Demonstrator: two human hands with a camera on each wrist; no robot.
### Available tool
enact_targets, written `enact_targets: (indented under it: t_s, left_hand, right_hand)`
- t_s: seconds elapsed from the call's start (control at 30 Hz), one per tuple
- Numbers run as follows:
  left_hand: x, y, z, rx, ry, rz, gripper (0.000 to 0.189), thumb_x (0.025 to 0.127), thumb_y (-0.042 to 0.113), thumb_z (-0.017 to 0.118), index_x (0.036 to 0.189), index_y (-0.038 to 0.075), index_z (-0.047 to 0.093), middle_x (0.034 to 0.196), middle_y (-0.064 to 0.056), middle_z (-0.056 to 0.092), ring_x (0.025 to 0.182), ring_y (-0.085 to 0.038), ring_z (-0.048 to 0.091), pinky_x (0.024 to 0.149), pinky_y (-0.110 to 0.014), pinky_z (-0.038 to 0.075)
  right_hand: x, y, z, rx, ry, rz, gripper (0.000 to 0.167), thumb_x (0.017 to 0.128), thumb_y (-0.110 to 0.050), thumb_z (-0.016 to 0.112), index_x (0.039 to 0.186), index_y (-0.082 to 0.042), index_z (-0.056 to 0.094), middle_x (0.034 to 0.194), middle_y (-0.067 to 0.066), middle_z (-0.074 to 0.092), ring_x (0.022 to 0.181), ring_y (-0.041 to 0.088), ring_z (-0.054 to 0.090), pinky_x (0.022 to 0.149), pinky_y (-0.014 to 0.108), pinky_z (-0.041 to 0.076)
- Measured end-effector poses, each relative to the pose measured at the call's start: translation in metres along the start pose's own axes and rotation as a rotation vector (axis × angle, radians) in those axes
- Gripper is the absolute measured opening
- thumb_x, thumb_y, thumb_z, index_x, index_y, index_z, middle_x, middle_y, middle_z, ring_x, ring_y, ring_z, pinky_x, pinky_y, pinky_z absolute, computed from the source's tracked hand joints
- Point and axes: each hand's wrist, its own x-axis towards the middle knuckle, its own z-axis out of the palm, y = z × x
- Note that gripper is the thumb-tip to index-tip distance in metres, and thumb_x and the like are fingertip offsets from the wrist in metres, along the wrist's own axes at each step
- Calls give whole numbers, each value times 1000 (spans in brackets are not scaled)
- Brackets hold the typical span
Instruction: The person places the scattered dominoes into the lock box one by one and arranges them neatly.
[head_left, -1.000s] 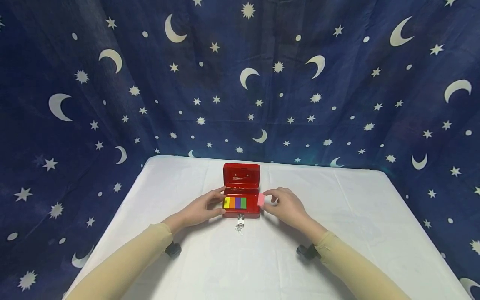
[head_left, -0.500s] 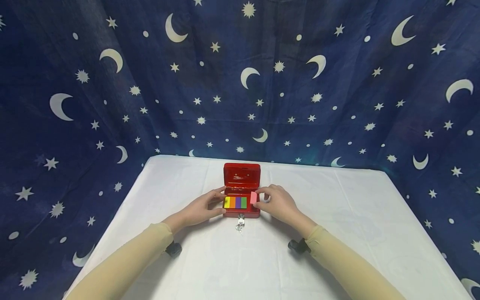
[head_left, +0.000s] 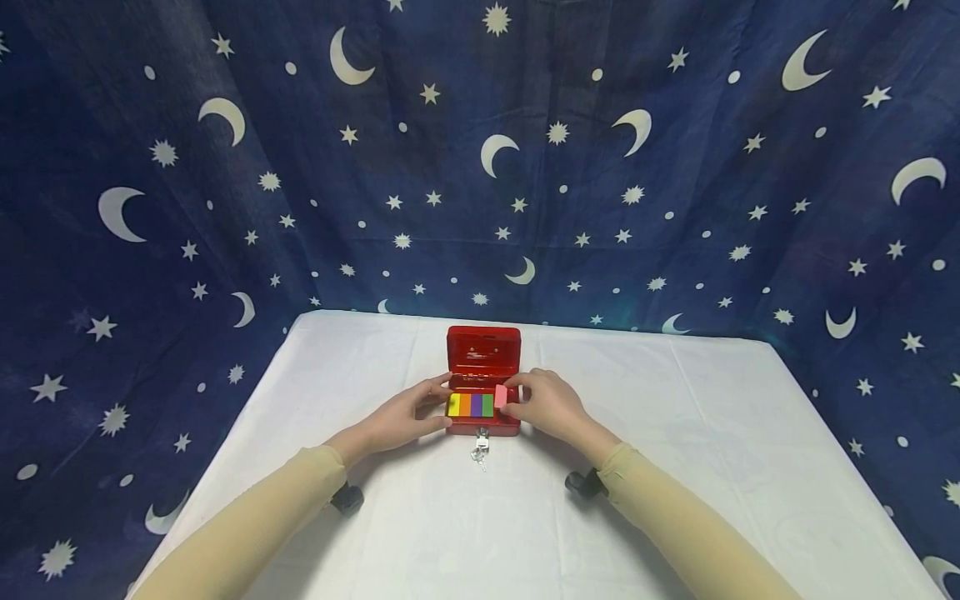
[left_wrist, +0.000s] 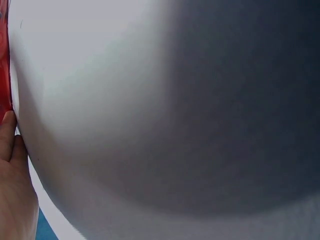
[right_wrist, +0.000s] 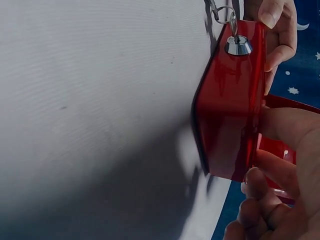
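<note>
A red cash box (head_left: 504, 430) stands on the table with its lid (head_left: 483, 350) raised. Inside lies a row of coloured blocks (head_left: 470, 406): yellow, orange, purple and green. My right hand (head_left: 551, 407) pinches a pink block (head_left: 501, 396) between thumb and fingers over the box's right part, just right of the green one. At the box's left side, my left hand (head_left: 403, 415) holds the wall, thumb near the front corner, fingers further back. The right wrist view shows the box's front lock (right_wrist: 238, 46), but the pink block is hidden there.
Small keys (head_left: 478, 457) hang from the lock at the box's front. A white cloth (head_left: 495, 533) covers the table. Behind it hangs a dark blue curtain (head_left: 420, 158) with moons and stars.
My right hand has moved left with the pink block, from outside the box's right edge to beside the green block. The left hand and the box have stayed put.
</note>
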Motion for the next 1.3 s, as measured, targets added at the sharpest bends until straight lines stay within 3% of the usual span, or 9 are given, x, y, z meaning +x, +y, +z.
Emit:
enact_targets:
  t_s: [0.57, 1.3]
  left_hand:
    - [-1, 1, 0, 2, 2, -1, 52, 88, 50, 78, 133, 30, 58, 161, 24, 31, 149, -13, 34, 119, -55, 30]
    - [-1, 2, 0, 5, 1, -3, 50, 90, 47, 77, 133, 29, 58, 162, 24, 30, 149, -13, 34, 120, -55, 29]
  right_hand:
    - [10, -3, 5, -37, -89, 29, 45, 79, -31, 88, 119, -15, 75, 95, -3, 69, 88, 18, 58, 76, 38, 54]
    - [11, -6, 12, -64, -95, 48, 46, 79, -31, 88, 120, -14, 73, 105, 1, 71, 96, 21, 61, 88, 46, 55]
